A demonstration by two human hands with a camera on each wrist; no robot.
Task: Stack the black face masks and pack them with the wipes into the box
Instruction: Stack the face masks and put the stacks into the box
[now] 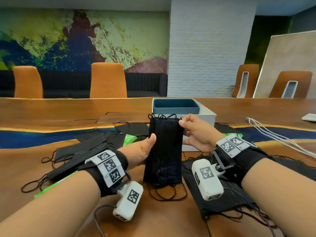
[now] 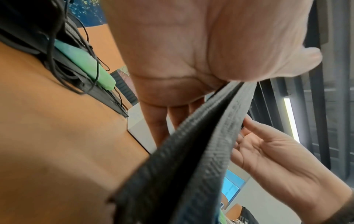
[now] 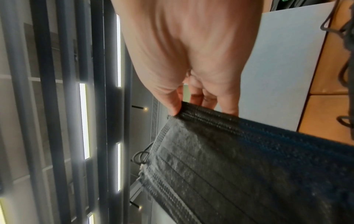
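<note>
A stack of black face masks point(image 1: 164, 147) stands on end in front of me, its lower edge and ear loops on the wooden table point(image 1: 51, 110). My left hand point(image 1: 145, 151) grips the stack's left edge, thumb on the front, fingers behind. My right hand point(image 1: 193, 129) pinches the upper right corner between thumb and fingers. The stack's edge point(image 2: 191, 151) fills the left wrist view, and the right thumb presses its corner point(image 3: 191, 112) in the right wrist view. Loose black masks point(image 1: 89, 144) lie left and right point(image 1: 222, 199). Green wipe packs point(image 1: 129, 139) lie among them. The white box point(image 1: 205, 117) stands just behind.
A blue inner tray point(image 1: 176, 104) sits in the box. White cables point(image 1: 273, 134) run across the table at the right, with a white object point(image 1: 309, 117) at the far right edge. Orange chairs point(image 1: 107, 79) stand beyond the table.
</note>
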